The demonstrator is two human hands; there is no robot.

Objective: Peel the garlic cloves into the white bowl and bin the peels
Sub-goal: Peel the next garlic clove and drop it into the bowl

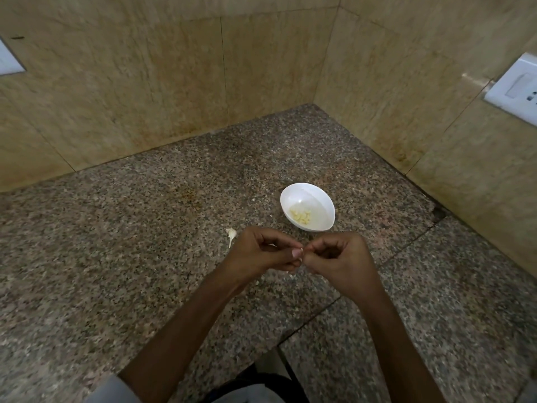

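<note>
Left hand: we see the left hand (261,251) with its fingers curled, thumb and forefinger pinching one end of a small clove (301,253).
Right hand: the right hand (340,257) meets it fingertip to fingertip and pinches the same clove from the other side, so both hands are clamped on it just above the counter (145,228).
Clove: it is almost hidden between the fingertips; we cannot tell how much skin is left on it.
Peel scraps: a few pale peel scraps (290,275) lie on the counter under and just behind the hands.
Garlic stub: a garlic stub (231,234) with its stalk lies just left of the left hand.
White bowl: the white bowl (319,196) stands close beyond the hands, with peeled cloves (301,216) in its bottom.
Risk, slip: we judge the clove could pop out of so small a pinch and roll off across the counter.
Risk, mixing: a flake of peel clinging to a finger could drop into the bowl along with the clove.
Risk, peels: we see no bin, so the light scraps may scatter when gathered.
Surroundings: a tiled wall (261,68) closes the corner, a socket plate (514,91) to the right and a switch plate (8,62) at far left.
In the way: nothing lies between the hands and the bowl.
</note>
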